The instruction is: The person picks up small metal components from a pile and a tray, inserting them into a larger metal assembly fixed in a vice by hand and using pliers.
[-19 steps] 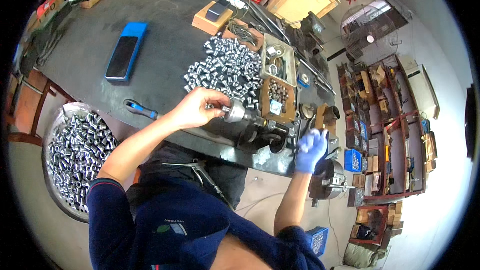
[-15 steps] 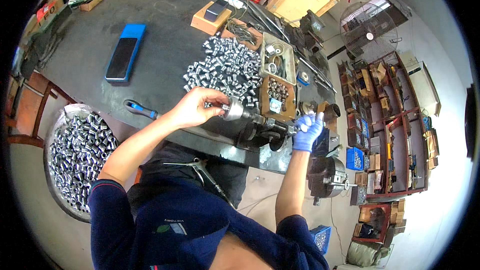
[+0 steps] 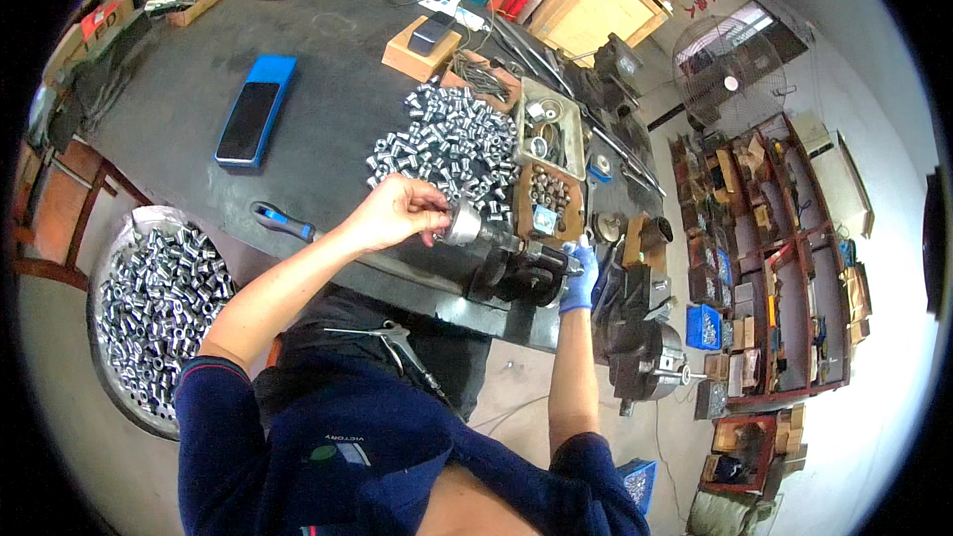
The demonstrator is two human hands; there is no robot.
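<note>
My left hand point(image 3: 402, 213) is bare, its thumb and fingers pinched together at the front of a round metal chuck point(image 3: 463, 225). Whatever lies between those fingertips is too small and hidden to make out. The chuck sits on a dark spindle fixture point(image 3: 518, 273) at the bench's near edge. At the fixture's rear end, my right hand point(image 3: 579, 283) in a blue glove has its fingers closed round the tail part. Just beyond the chuck spreads a heap of shiny metal fittings point(image 3: 447, 144). An air blow gun point(image 3: 397, 337) lies on the dark cloth over my lap.
A round pan point(image 3: 104, 337) full of similar fittings stands at left. On the bench point(image 3: 328, 69) lie a blue-cased device point(image 3: 253, 114), a blue-black handled tool point(image 3: 283, 221) and a wooden box point(image 3: 556, 174) of darker parts. A lathe-type chuck point(image 3: 645, 357) is at right, before shelves point(image 3: 784, 268).
My right hand has come left and slightly down onto the fixture's tail end, its raised fingers now closed in. The left hand stays at the chuck.
</note>
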